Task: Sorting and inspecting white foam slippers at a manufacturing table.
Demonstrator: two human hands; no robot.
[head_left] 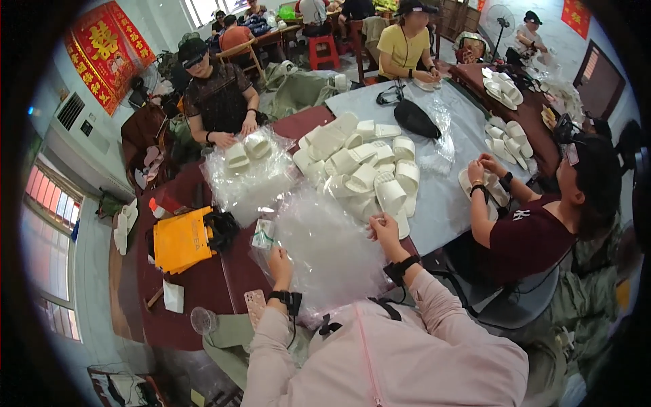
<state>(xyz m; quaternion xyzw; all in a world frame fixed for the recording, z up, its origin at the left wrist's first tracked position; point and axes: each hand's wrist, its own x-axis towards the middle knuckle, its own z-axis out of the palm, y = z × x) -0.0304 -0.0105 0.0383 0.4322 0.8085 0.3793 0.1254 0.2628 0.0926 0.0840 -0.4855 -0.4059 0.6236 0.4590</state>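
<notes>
A stack of clear plastic bags [325, 247] lies on the table right in front of me. My left hand [279, 266] is closed at the left edge of the bags, its fingers pinching the clear film. Over the right side of the stack, my right hand [385, 234] has its fingers curled together; whether anything thin is between them is hard to see. Just beyond that hand rises a heap of white slide slippers [363, 163]. A small white box with a green band [263, 234] rests on the bags' far left corner.
Across the table, a person [217, 95] handles white slippers on another bag stack [247, 180]. To the right, a seated person [529, 203] works on slippers; one in yellow [405, 51] sits farther off. A yellow bag [182, 239], a phone [255, 306] and a black pouch [416, 119] lie about.
</notes>
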